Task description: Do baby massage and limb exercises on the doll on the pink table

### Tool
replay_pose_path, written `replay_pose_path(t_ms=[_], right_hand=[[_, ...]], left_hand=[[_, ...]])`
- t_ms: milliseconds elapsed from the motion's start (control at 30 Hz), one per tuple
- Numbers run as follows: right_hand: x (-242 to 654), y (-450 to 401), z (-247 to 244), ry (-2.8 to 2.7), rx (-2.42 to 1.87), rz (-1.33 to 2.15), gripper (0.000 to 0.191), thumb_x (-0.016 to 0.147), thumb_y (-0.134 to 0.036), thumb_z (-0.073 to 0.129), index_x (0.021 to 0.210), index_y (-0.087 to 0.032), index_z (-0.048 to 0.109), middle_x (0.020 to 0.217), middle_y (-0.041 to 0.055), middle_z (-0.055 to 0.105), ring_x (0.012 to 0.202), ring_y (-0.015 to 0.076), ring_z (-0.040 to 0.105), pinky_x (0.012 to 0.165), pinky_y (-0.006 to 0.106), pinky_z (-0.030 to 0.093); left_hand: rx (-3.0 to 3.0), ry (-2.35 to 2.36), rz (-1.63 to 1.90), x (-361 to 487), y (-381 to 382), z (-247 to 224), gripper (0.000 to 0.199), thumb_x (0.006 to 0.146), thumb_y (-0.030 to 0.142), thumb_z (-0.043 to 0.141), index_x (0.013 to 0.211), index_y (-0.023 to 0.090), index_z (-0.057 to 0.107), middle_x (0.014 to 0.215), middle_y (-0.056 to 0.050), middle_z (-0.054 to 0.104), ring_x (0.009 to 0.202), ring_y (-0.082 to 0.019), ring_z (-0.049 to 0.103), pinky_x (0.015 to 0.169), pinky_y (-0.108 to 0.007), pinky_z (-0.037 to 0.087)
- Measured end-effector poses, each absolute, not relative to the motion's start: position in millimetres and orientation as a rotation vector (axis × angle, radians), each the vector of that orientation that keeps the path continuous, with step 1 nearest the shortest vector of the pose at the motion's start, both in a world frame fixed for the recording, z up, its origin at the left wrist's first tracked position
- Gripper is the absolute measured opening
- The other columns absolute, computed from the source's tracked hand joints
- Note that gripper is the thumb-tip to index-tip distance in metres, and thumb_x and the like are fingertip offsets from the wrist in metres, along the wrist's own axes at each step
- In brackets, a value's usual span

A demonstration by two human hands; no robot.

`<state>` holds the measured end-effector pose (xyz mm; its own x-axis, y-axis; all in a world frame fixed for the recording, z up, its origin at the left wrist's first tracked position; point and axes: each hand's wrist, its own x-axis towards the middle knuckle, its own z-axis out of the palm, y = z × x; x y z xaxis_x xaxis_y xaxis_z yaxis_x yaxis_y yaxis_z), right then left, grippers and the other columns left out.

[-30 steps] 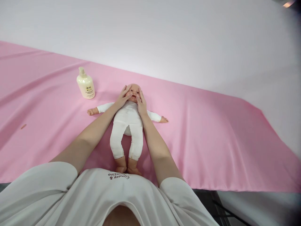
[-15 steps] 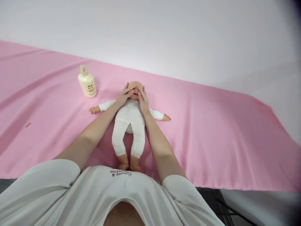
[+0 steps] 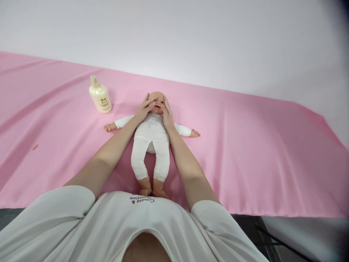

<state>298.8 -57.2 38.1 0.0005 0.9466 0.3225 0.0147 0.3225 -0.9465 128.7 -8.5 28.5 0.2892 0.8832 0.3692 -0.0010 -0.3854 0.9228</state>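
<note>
Compared with the frame half a second earlier, the right hand (image 3: 167, 113) has slid down from over the doll's eyes to its cheek, so more of the face shows; the left hand (image 3: 144, 108) has barely shifted. Both hands lie open with fingers extended, grasping nothing, palms and fingertips pressed flat against either side of the doll's head. The change suggests a stroking motion across the face, outward and downward from the centre. The doll (image 3: 151, 140), dressed in a white suit, lies on its back on the pink cloth (image 3: 259, 153) covering the surface, arms spread, feet toward the person's white shirt (image 3: 141, 225). A cream pump bottle (image 3: 99, 96) stands upright to the left of the doll's head, apart from both hands.
</note>
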Motion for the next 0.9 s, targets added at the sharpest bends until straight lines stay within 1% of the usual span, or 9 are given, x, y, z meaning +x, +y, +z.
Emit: replay_pose_path(t_ms=[133, 200, 267, 333, 400, 600, 700, 800, 900], right_hand=[[303.0, -51.4, 32.8, -1.303, -0.980, 0.889, 0.078, 0.094, -0.069, 0.047, 0.156, -0.022, 0.046, 0.170, 0.0041, 0.039, 0.161, 0.0204, 0.030, 0.136, 0.043, 0.022], [303.9, -48.7, 29.9, -1.242, -1.014, 0.909, 0.081, 0.092, -0.068, 0.048, 0.156, -0.020, 0.044, 0.170, 0.0071, 0.039, 0.158, 0.0214, 0.037, 0.133, 0.044, 0.030], [303.7, -47.2, 28.3, -1.189, -1.039, 0.920, 0.085, 0.089, -0.068, 0.050, 0.156, -0.015, 0.043, 0.170, 0.0107, 0.039, 0.156, 0.0230, 0.040, 0.131, 0.044, 0.034], [302.8, -47.0, 28.1, -1.164, -1.044, 0.912, 0.088, 0.088, -0.067, 0.053, 0.156, -0.011, 0.043, 0.169, 0.0135, 0.040, 0.156, 0.0237, 0.041, 0.131, 0.043, 0.035], [302.1, -47.5, 28.5, -1.165, -1.050, 0.906, 0.087, 0.088, -0.066, 0.054, 0.155, -0.010, 0.044, 0.168, 0.0134, 0.040, 0.157, 0.0236, 0.040, 0.131, 0.041, 0.034], [303.3, -47.9, 28.4, -1.170, -1.084, 0.930, 0.082, 0.091, -0.072, 0.048, 0.156, -0.023, 0.044, 0.168, 0.0061, 0.041, 0.156, 0.0247, 0.040, 0.130, 0.048, 0.035], [302.5, -49.1, 29.9, -1.178, -1.078, 0.912, 0.086, 0.087, -0.076, 0.054, 0.155, -0.024, 0.046, 0.168, 0.0061, 0.042, 0.158, 0.0248, 0.037, 0.132, 0.048, 0.031], [301.6, -50.5, 31.8, -1.197, -1.068, 0.895, 0.092, 0.083, -0.076, 0.061, 0.155, -0.021, 0.046, 0.167, 0.0088, 0.043, 0.160, 0.0251, 0.034, 0.133, 0.045, 0.029], [301.9, -50.3, 31.7, -1.159, -1.073, 0.899, 0.087, 0.086, -0.072, 0.058, 0.153, -0.018, 0.048, 0.167, 0.0107, 0.044, 0.156, 0.0244, 0.040, 0.131, 0.045, 0.033]], left_hand=[[1.654, 0.833, 1.306, 134.1, -12.7, 27.2, 0.074, 0.092, 0.076, 0.052, 0.146, 0.027, 0.060, 0.177, -0.003, 0.019, 0.165, -0.030, 0.013, 0.134, -0.044, 0.022], [1.656, 0.852, 1.321, 135.2, -14.0, 27.3, 0.075, 0.095, 0.077, 0.046, 0.149, 0.026, 0.057, 0.176, -0.004, 0.020, 0.164, -0.030, 0.015, 0.134, -0.043, 0.021], [1.641, 0.883, 1.321, 134.6, -13.9, 27.7, 0.076, 0.098, 0.076, 0.038, 0.152, 0.025, 0.054, 0.176, -0.005, 0.023, 0.164, -0.029, 0.018, 0.135, -0.042, 0.020], [1.589, 0.905, 1.324, 133.1, -12.3, 27.3, 0.076, 0.100, 0.075, 0.034, 0.154, 0.024, 0.051, 0.174, -0.006, 0.027, 0.163, -0.027, 0.023, 0.134, -0.040, 0.021], [1.536, 0.907, 1.327, 132.0, -9.5, 25.7, 0.075, 0.100, 0.073, 0.038, 0.155, 0.025, 0.050, 0.173, -0.006, 0.031, 0.162, -0.025, 0.026, 0.133, -0.039, 0.023], [1.444, 0.878, 1.360, 132.9, -1.9, 18.8, 0.069, 0.102, 0.065, 0.039, 0.154, 0.021, 0.051, 0.167, -0.008, 0.041, 0.159, -0.025, 0.033, 0.133, -0.042, 0.025], [1.443, 0.917, 1.360, 132.9, 1.1, 17.7, 0.063, 0.100, 0.060, 0.049, 0.151, 0.024, 0.055, 0.165, -0.005, 0.046, 0.160, -0.026, 0.031, 0.134, -0.044, 0.022], [1.450, 0.920, 1.359, 133.4, 2.7, 18.5, 0.063, 0.094, 0.059, 0.061, 0.148, 0.028, 0.058, 0.164, -0.004, 0.047, 0.159, -0.027, 0.032, 0.134, -0.046, 0.023], [1.459, 0.888, 1.337, 134.5, 0.4, 21.4, 0.069, 0.094, 0.063, 0.059, 0.152, 0.026, 0.054, 0.165, -0.006, 0.046, 0.157, -0.028, 0.037, 0.133, -0.047, 0.026]])
